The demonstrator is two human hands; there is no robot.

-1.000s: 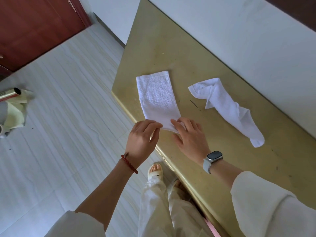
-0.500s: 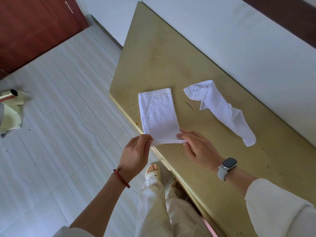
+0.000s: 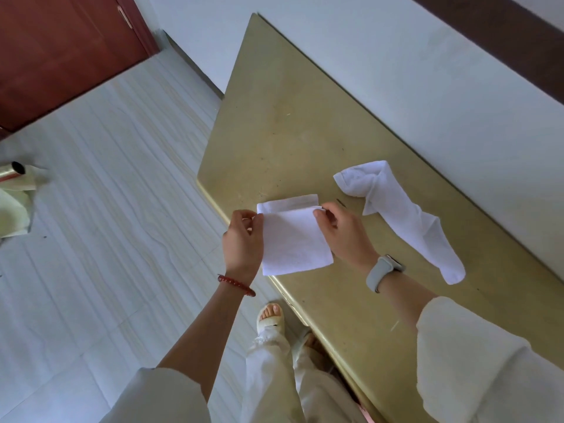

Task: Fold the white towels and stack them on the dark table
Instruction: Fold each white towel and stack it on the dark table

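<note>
While pale floor tiles (image 3: 106,239) fill the nine o'clock half of the view, the olive-gold worktop (image 3: 290,123) runs from twelve o'clock down to five o'clock along a white wall (image 3: 412,71), with a reddish-brown door (image 3: 61,41) up at eleven o'clock. On the worktop, toward three o'clock, a crumpled white towel (image 3: 403,215) lies loose and unfolded, well apart from both hands. At the centre, right at the worktop's near edge, sits the towel being folded (image 3: 293,239): its upper layer is doubled over toward twelve o'clock, leaving a narrow strip of the lower layer showing beyond it. The left hand (image 3: 242,239), at the nine o'clock side of this towel, pinches the far corner of the upper layer between thumb and fingers. The right hand (image 3: 343,230), at the three o'clock side, pinches the opposite far corner the same way. A grey watch (image 3: 384,271) wraps the right wrist, and a red bead bracelet (image 3: 236,285) circles the left. Below, at six o'clock, a sandalled foot (image 3: 270,317) stands on the tiles.
</note>
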